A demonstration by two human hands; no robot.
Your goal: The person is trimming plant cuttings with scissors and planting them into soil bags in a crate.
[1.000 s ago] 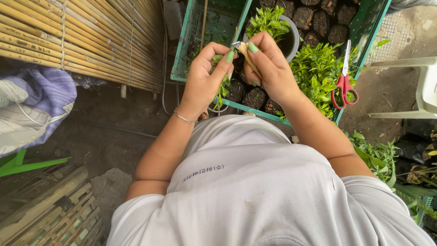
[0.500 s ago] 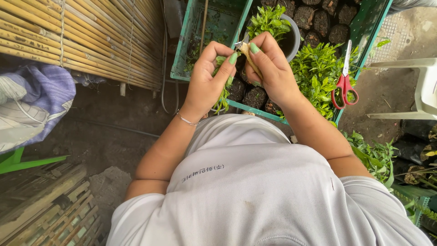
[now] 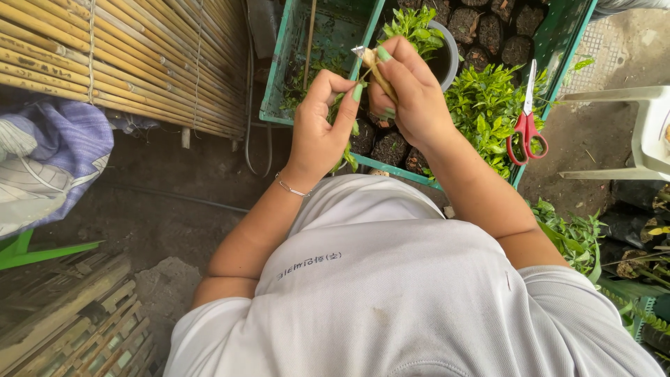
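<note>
While left hand (image 3: 317,129) pinches cutting (image 3: 343,132), right hand (image 3: 408,94) raises knife (image 3: 373,64).

Your right hand (image 3: 408,94) has lifted the small knife (image 3: 373,64) higher, its tip now apart from your left hand (image 3: 321,126) and the cutting (image 3: 343,129).

Single head-worn view, facing steeply down (over the wearer's chest), close above both hands (image 3: 363,105)
</note>
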